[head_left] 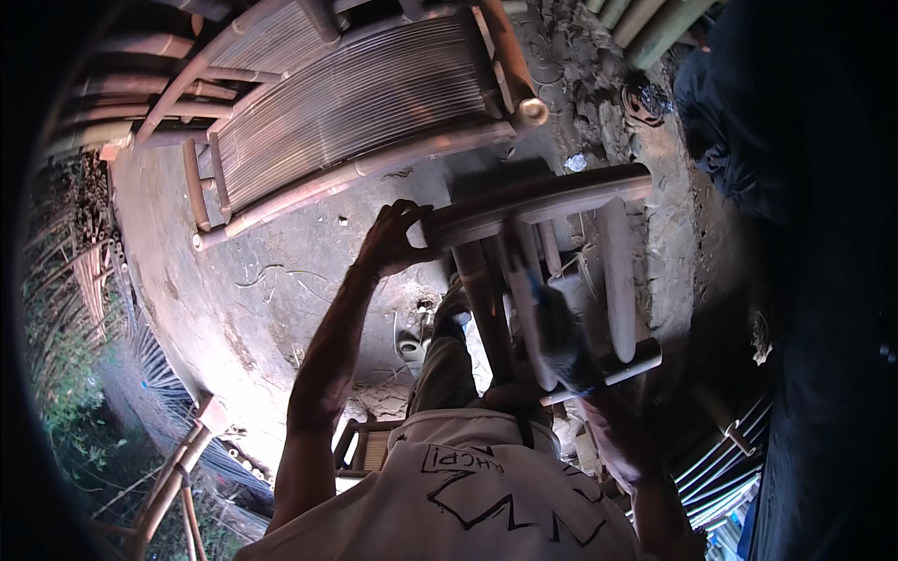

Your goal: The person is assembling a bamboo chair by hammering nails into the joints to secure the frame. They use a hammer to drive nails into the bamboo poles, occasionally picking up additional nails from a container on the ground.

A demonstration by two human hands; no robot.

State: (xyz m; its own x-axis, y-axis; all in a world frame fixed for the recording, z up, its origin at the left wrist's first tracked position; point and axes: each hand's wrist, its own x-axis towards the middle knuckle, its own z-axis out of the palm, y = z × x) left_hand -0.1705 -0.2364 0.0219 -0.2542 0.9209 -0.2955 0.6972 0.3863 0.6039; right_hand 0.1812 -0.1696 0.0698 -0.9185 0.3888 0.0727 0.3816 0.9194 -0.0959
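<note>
Head view showed a bamboo frame (615, 280) tilted up in front of the person, near the middle, its thick top bar (571, 196) reaching toward the right and a thinner lower bar (634, 365) nearer the body. Several uprights (482, 297) ran between the two. The left hand (398, 241) was at the top bar's left end, fingers and thumb curved narrowly and holding that end. The right hand (566, 351) was over the frame, between the bars, and badly blurred; I could not tell whether its fingers were closed on the dark tool (517, 254) with a bit of blue that showed just beyond it. Past the frame, a slatted bamboo bench (355, 122) rested on the grey floor (253, 215), well apart from the lower bar. A crumpled white scrap (575, 163) lay just beyond the top bar. Thick poles (664, 37) were at the upper right, and greenery (70, 411) filled the left edge. The person's pale shirt (505, 486) bore black markings.
</note>
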